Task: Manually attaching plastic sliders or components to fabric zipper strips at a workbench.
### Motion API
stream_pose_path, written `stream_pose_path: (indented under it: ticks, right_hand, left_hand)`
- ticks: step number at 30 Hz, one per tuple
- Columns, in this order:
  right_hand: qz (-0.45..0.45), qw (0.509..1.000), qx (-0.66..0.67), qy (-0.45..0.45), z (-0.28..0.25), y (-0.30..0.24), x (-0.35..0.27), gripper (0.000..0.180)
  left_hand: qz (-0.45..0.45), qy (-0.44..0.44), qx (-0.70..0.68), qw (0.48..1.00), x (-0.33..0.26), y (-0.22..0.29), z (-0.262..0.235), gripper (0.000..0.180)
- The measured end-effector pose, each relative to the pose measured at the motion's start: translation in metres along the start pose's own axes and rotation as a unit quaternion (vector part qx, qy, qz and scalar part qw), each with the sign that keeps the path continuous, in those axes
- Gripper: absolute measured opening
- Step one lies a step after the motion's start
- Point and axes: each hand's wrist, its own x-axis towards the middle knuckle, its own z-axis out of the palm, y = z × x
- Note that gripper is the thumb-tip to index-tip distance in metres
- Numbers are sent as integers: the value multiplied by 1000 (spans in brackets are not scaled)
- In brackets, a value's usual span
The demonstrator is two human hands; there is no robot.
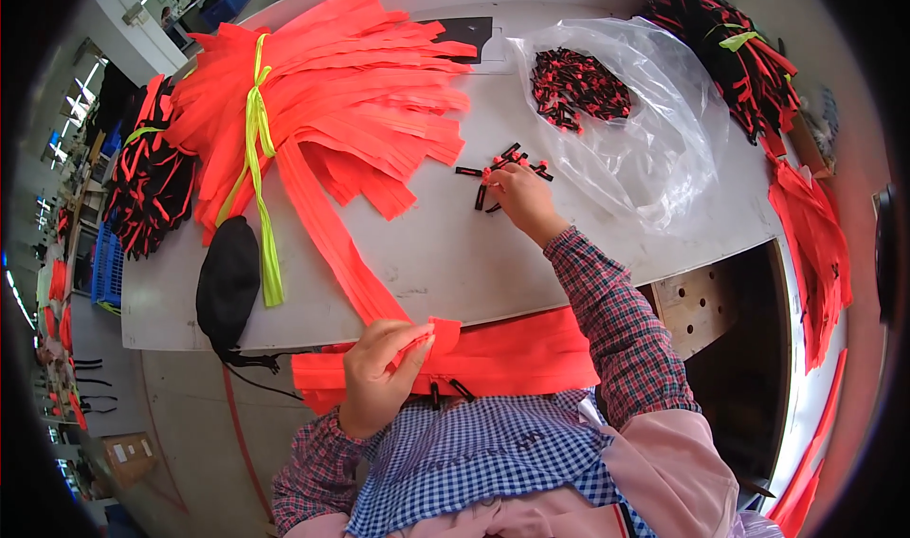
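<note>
An orange strip [327, 230] is pinched between thumb and fingers of the left hand [384, 372], just off the near edge of the tabletop [431, 263]. A small pile of black-and-red zipper pulls [480, 197] on the tabletop is met by the right hand [526, 197], its fingers curled together; whether one is gripped cannot be told. Pulls are best lifted singly, the strip kept flat and untwisted.

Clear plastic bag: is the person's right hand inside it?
No, the right hand is at the small pile of black-and-red pieces on the table, outside the bag.
</note>
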Motion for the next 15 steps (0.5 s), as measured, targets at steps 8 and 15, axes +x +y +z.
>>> stream_pose_path:
  ticks: [8, 15]
  right_hand:
    - [83, 834, 543, 52, -67, -57, -24, 6]
    - [35, 756, 634, -158, -125, -156, -114, 14]
  left_hand:
    - [-29, 31, 21, 999, 6, -1, -4, 16]
    - [14, 27, 8, 1000, 14, 9, 1, 19]
